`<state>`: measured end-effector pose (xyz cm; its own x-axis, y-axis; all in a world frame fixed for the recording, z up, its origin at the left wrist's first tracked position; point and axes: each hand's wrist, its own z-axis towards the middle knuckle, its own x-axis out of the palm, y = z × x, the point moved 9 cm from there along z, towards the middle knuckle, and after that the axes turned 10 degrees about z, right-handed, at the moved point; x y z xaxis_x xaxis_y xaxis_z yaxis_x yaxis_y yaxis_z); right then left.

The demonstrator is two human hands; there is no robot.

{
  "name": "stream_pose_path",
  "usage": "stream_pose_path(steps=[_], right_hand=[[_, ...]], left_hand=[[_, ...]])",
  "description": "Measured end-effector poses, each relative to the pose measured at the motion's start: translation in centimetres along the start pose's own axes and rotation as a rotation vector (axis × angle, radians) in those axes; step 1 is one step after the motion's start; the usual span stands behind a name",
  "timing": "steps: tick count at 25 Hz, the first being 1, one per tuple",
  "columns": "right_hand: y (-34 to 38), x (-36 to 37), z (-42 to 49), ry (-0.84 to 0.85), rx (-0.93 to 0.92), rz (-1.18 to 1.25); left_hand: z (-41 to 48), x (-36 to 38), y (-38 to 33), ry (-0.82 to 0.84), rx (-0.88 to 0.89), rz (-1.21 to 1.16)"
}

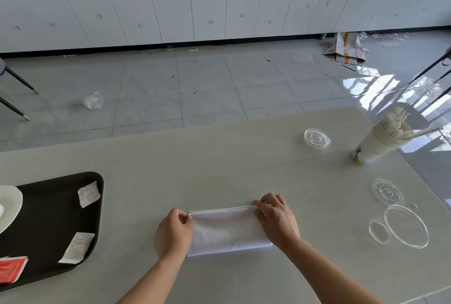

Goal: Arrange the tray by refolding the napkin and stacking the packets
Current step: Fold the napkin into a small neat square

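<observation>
Folding was the step in hand, and I judged it would go best if both far corners were matched before any crease was pressed — edges flush first, then a flat palm run outward from the middle. The napkin (228, 230) lay on the table (219, 157) as a long white band, its layered far edge showing as thin stacked lines, about 6 o'clock from the middle of the view and well apart from the tray (56, 228). My left hand (174, 231) had its fingers curled nearly shut, thumb and forefinger pinching the napkin's far left corner. My right hand (277, 219) was looser — fingers bent and spread over the far right corner, tips pressing or nipping the folded edge; I could not tell whether the thumb was under the cloth. The tray sat at 9 o'clock from the napkin, holding two white packets apart from one another, one near its far edge (88, 194) and one nearer me (76, 247), with a red packet (12, 269) at the near left and a white plate (9, 203) at the far left. Stacking, by my reckoning, had not begun. Clear lids (406, 225) lay at 3 o'clock, clear of the work.
</observation>
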<state>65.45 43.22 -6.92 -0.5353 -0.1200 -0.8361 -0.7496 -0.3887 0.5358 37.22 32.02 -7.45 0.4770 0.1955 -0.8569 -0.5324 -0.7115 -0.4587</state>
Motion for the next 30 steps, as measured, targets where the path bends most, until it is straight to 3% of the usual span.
stream_pose_path(steps=[4, 8, 10, 18, 30], right_hand=[[0.0, -0.5, -0.3, -0.017, 0.08, 0.048], [4.5, 0.5, -1.8, 0.003, -0.088, -0.023], [7.1, 2.4, -2.5, 0.099, -0.174, -0.077], [8.4, 5.3, -2.5, 0.224, -0.153, -0.225], [2.1, 4.2, -3.6, 0.203, -0.002, -0.291]], left_hand=[[-1.5, -0.6, -0.8, -0.089, 0.142, 0.042], [-5.3, 0.8, -4.1, -0.162, 0.757, 0.354], [-6.1, 2.3, -4.8, -0.102, 0.904, 0.472], [-4.5, 4.7, -4.0, 0.022, 0.888, 0.707], [-4.4, 5.4, -3.4, 0.062, 0.867, 0.648]])
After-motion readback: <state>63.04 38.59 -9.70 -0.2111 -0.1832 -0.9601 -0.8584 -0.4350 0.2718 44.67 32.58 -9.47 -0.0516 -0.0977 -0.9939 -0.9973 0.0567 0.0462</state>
